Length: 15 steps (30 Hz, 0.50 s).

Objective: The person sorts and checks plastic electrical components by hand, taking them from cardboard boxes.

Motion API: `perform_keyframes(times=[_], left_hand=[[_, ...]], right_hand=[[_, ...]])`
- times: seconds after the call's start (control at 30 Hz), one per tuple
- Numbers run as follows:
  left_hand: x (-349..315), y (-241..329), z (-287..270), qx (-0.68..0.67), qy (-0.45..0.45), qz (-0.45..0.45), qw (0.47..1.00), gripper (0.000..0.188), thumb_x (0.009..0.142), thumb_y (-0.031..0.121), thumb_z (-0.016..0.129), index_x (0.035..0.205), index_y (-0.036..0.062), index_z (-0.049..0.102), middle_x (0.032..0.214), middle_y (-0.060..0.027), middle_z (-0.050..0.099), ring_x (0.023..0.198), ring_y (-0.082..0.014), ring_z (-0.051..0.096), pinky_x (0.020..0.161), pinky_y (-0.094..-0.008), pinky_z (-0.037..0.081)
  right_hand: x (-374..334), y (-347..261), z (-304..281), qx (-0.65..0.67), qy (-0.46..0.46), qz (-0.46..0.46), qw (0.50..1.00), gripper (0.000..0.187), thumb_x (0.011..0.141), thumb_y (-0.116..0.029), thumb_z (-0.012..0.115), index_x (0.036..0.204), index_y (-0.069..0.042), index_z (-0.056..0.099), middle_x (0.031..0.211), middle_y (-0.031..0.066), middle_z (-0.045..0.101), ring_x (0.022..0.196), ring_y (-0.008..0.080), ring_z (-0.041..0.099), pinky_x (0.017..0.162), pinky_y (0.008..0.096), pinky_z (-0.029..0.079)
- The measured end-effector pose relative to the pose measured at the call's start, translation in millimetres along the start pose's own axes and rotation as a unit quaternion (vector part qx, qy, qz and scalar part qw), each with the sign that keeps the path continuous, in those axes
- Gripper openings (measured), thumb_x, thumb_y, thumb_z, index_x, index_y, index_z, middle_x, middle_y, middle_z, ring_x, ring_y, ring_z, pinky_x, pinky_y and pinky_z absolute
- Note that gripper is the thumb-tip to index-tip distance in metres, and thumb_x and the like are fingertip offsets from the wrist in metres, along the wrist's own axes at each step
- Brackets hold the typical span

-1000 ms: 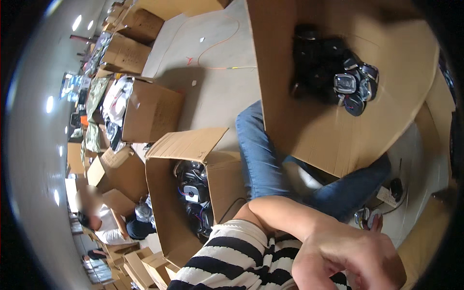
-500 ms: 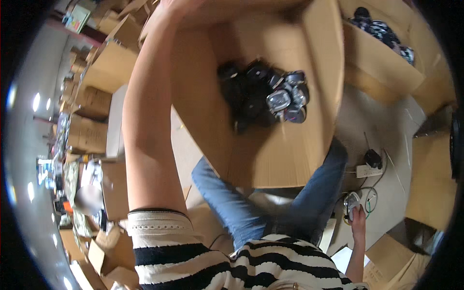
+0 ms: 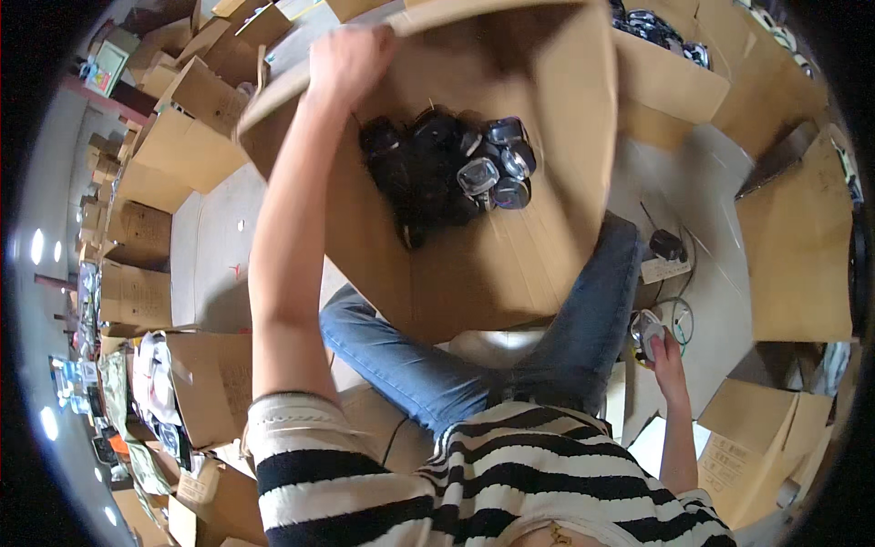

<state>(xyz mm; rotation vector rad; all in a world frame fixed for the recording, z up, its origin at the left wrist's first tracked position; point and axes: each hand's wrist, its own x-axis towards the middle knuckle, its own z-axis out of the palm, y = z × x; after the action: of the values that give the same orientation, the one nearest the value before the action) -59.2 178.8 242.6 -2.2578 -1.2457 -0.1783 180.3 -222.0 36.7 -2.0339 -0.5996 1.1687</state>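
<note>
My left hand is closed over the far left rim of a large open cardboard box. The box is tilted toward me, standing between my knees. Inside it lies a heap of small rounded black devices; several at the heap's right side are silver with clear, shiny fronts. Down at my right side, my right hand is closed around a rounded silver-grey device. Its exact kind is too small to tell.
Beside my right leg, a black plug-in adapter sits at a white power strip, with loose cables on the floor. Another carton with similar devices stands at the far right. More cartons surround me.
The whole view has shifted, bringing my left hand and the far rim more fully into sight. Both hands keep their holds; the silver-grey device stays low at my right.
</note>
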Motion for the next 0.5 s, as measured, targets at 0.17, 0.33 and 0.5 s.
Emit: perform_keyframes(times=[0.17, 0.33, 0.5], left_hand=[[-136, 17, 9, -0.182, 0.219, 0.101, 0.953, 0.027, 0.060, 0.008, 0.056, 0.087, 0.0078, 0.053, 0.077, -0.0058, 0.056, 0.068, -0.0219, 0.053, 0.062, -0.0343, 0.042], [-46, 21, 6, -0.103, 0.213, 0.057, 0.970, 0.023, 0.066, 0.024, 0.054, 0.085, 0.0117, 0.053, 0.079, -0.0037, 0.055, 0.072, -0.0206, 0.052, 0.062, -0.0307, 0.042], [-17, -6, 25, -0.091, 0.236, 0.042, 0.967, 0.023, 0.067, 0.027, 0.054, 0.085, 0.0121, 0.053, 0.077, -0.0046, 0.055, 0.072, -0.0206, 0.053, 0.062, -0.0311, 0.042]], right_hand=[[-13, 56, -15, 0.078, 0.017, -0.020, 0.997, 0.045, 0.079, -0.029, 0.039, 0.112, 0.002, 0.033, 0.098, 0.0126, 0.046, 0.086, 0.0161, 0.046, 0.073, 0.0235, 0.037], [12, 11, 10, -0.062, -0.076, -0.111, 0.989, 0.035, 0.077, -0.028, 0.044, 0.097, 0.000, 0.041, 0.079, 0.0112, 0.051, 0.074, 0.0173, 0.049, 0.066, 0.0264, 0.038], [-12, -20, 19, -0.186, -0.110, -0.126, 0.968, 0.030, 0.070, -0.019, 0.053, 0.093, -0.001, 0.046, 0.082, 0.0148, 0.052, 0.075, 0.0227, 0.052, 0.064, 0.0302, 0.041]])
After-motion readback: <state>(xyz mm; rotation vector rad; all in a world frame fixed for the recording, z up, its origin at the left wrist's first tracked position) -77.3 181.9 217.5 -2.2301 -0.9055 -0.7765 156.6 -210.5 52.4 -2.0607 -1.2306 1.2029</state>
